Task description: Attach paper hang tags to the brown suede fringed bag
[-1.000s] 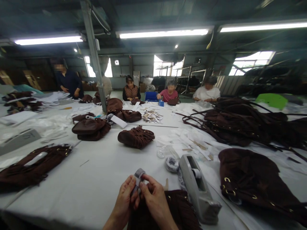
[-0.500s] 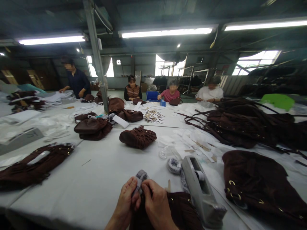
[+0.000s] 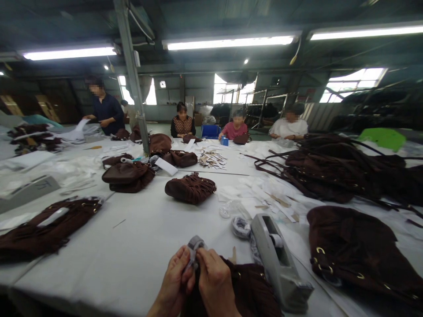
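At the bottom centre, my left hand (image 3: 173, 281) and my right hand (image 3: 214, 284) pinch the same small grey wrapped piece (image 3: 194, 247) between their fingertips. It sticks up just above both thumbs. Under my hands lies a dark brown fringed suede bag (image 3: 251, 288), partly hidden by my wrists. Whether the grey piece is attached to that bag is hidden. A grey tape dispenser (image 3: 276, 259) stands just right of my right hand.
More brown bags lie around the white table (image 3: 132, 246): one at the left (image 3: 46, 229), one in the middle (image 3: 190, 188), a pile at the right (image 3: 346, 176). Paper slips (image 3: 261, 196) are scattered beyond the dispenser. Several people work at the far end.
My hands have slipped slightly lower and right in view, still pinching the grey piece. The standing person at the far left has lifted a white sheet.
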Action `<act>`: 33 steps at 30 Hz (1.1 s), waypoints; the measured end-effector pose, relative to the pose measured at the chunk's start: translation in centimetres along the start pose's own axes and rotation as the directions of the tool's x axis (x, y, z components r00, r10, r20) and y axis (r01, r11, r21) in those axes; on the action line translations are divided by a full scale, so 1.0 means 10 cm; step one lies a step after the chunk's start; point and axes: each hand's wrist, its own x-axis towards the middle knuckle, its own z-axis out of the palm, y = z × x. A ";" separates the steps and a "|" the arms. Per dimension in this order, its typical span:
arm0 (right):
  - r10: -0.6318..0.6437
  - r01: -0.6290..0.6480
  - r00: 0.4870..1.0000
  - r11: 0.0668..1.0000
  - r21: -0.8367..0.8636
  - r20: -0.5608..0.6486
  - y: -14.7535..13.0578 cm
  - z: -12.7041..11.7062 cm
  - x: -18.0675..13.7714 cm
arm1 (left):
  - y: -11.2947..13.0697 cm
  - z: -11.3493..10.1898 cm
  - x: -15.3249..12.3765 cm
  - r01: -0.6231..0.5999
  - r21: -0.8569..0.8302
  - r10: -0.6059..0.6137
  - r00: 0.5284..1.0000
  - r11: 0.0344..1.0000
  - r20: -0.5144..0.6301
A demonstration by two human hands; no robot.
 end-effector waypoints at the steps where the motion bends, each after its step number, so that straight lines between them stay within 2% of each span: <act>1: 0.006 -0.006 1.000 1.000 0.008 -0.020 0.03 0.01 0.00 | 0.00 0.01 0.00 -0.007 -0.004 0.007 1.000 1.000 -0.014; 6: 0.189 -0.152 0.969 0.964 0.217 -0.161 0.03 -0.12 -0.03 | 0.00 0.04 0.00 -0.076 -0.038 0.070 0.987 0.996 -0.142; 8: 0.255 -0.202 0.952 0.939 0.279 -0.168 -0.04 -0.17 -0.07 | -0.02 0.05 0.00 -0.099 -0.044 0.090 0.980 0.994 -0.180; 13: 0.333 -0.301 0.943 0.853 0.426 -0.002 -0.22 -0.12 -0.12 | -0.10 0.07 0.00 -0.161 -0.020 0.154 0.968 0.987 -0.196; 17: 0.363 -0.351 0.928 0.782 0.515 0.083 -0.27 -0.05 -0.05 | -0.14 0.05 -0.01 -0.203 0.057 0.211 0.949 0.977 -0.232; 24: 0.306 -0.365 0.928 0.616 0.698 0.214 -0.24 -0.12 0.00 | -0.18 -0.04 -0.07 -0.268 0.253 0.296 0.952 0.930 -0.082; 29: 0.311 -0.325 0.939 0.658 0.680 0.147 -0.20 -0.09 -0.08 | -0.17 -0.08 -0.09 -0.342 0.449 0.380 0.925 0.825 0.006; 33: 0.305 -0.274 0.950 0.713 0.646 0.066 -0.19 -0.05 -0.14 | -0.14 -0.06 -0.10 -0.354 0.592 0.437 0.899 0.724 0.004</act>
